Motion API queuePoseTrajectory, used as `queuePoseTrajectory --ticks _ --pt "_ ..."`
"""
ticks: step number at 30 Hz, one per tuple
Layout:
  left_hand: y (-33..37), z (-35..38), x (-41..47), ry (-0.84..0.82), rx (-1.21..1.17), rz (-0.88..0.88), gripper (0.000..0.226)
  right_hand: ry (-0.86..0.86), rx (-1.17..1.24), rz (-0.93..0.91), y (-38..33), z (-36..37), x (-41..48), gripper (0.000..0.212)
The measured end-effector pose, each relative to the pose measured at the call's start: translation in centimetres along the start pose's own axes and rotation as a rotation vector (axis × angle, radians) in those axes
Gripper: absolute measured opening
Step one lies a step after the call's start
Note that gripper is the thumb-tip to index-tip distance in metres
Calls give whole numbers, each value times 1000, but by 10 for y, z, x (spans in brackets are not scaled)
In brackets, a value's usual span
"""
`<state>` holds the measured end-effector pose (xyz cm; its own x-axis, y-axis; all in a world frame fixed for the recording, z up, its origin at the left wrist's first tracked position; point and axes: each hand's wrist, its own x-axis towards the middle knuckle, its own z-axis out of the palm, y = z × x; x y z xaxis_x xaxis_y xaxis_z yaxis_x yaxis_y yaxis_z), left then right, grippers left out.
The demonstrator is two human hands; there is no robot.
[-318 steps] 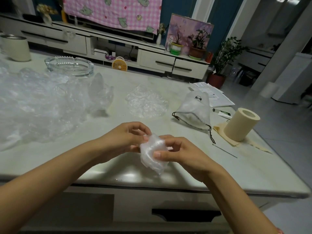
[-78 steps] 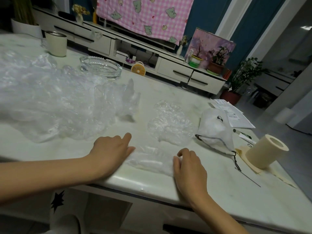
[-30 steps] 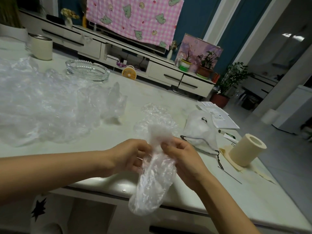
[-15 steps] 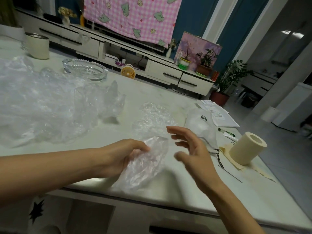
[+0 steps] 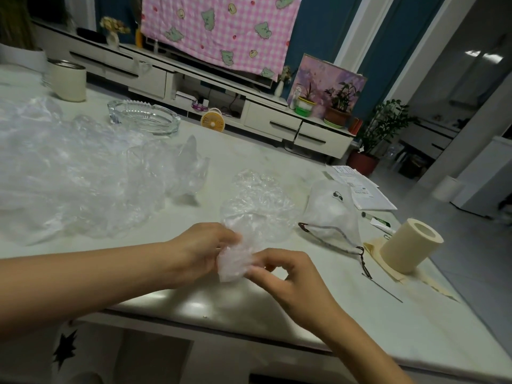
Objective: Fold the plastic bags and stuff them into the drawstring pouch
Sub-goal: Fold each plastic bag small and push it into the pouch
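Observation:
Both hands hold one small, bunched clear plastic bag [image 5: 232,263] just above the table's near part. My left hand [image 5: 199,249] grips its left side with curled fingers. My right hand [image 5: 282,275] pinches its right edge between thumb and fingers. Behind them lies a crumpled clear bag [image 5: 257,200] on the table. To its right rests the white drawstring pouch [image 5: 329,212], lying on its side with a dark cord trailing toward the front. A big heap of clear plastic bags [image 5: 69,178] covers the table's left side.
A pale marble table [image 5: 360,314] carries a cream tape roll [image 5: 410,245] at the right, papers [image 5: 360,189] and a pen behind the pouch, a glass ashtray [image 5: 144,117] and a cream cup [image 5: 68,80] at the back left. A low cabinet with plants stands beyond.
Half a second ago the bag hung long from my left hand alone and my right hand was open. Now the bag is bunched small and both hands hold it.

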<state>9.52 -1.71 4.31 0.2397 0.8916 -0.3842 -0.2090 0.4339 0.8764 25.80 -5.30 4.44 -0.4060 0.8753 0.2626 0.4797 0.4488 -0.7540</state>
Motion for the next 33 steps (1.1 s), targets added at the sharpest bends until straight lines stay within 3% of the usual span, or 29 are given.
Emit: queuePoseTrajectory --ticks 5,10,13,15,17,20,24,30,33 --pt "-2 -1 0 -61 223 166 43 -33 199 254 -2 -7 6 15" --pt "-2 3 -11 -162 463 234 60 16 238 350 -4 -10 7 17" --pt "-6 4 -8 -74 534 298 43 25 211 362 -6 -9 5 17" --pt "-5 5 -10 -28 458 303 26 151 185 351 -3 -9 5 10" --pt "0 5 -11 -31 400 292 20 264 164 389 3 -11 6 27" --pt "1 5 -11 -82 355 280 19 135 374 481 8 -13 7 51" --pt "-5 12 -12 -113 360 294 12 110 669 503 5 -13 7 22" --pt "-4 15 -12 -55 290 413 16 186 963 616 3 -12 9 54" --pt "-3 15 -14 -58 298 476 18 146 960 586 0 -18 8 41"
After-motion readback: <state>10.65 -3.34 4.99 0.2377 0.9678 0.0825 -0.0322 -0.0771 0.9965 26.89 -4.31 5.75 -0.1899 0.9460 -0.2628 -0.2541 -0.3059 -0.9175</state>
